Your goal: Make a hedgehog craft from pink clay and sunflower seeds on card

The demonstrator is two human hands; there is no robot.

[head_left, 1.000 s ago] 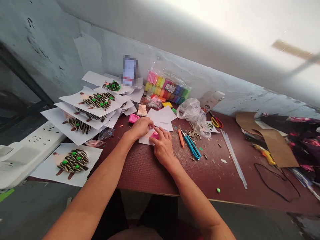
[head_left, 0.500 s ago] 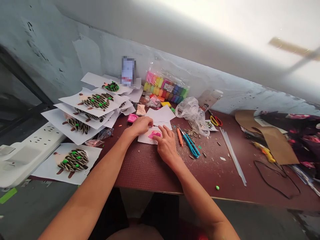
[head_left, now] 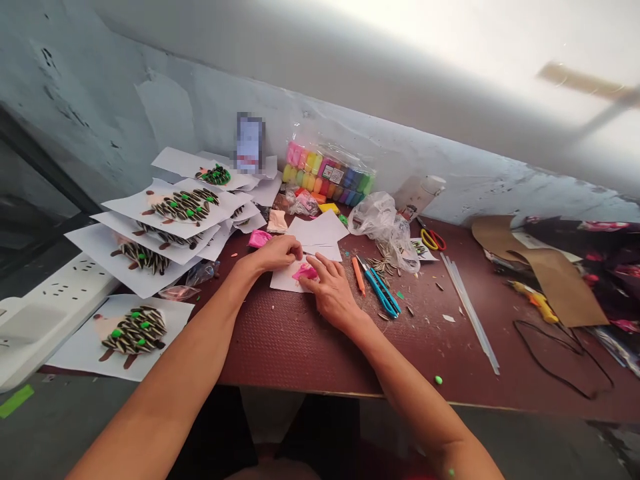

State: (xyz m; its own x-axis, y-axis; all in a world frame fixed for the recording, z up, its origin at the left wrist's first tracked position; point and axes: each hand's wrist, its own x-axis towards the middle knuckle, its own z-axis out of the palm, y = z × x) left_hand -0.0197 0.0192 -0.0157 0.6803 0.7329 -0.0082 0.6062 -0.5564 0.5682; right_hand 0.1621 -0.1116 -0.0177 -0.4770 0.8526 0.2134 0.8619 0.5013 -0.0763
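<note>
The left hand (head_left: 280, 253) curls over a small white paper sheet (head_left: 280, 283), its grip unclear; the right hand (head_left: 334, 293) spreads its fingers beside an irregular bright-pink patch (head_left: 304, 272).

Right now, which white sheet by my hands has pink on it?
The front sheet, nearest you, with its pink patch beside your right hand; the sheets behind it show no pink.

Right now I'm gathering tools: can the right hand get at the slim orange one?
Probably yes: the slim orange tool lies uncovered just beside the right hand; the blue tool lies beyond it, not between.
</note>
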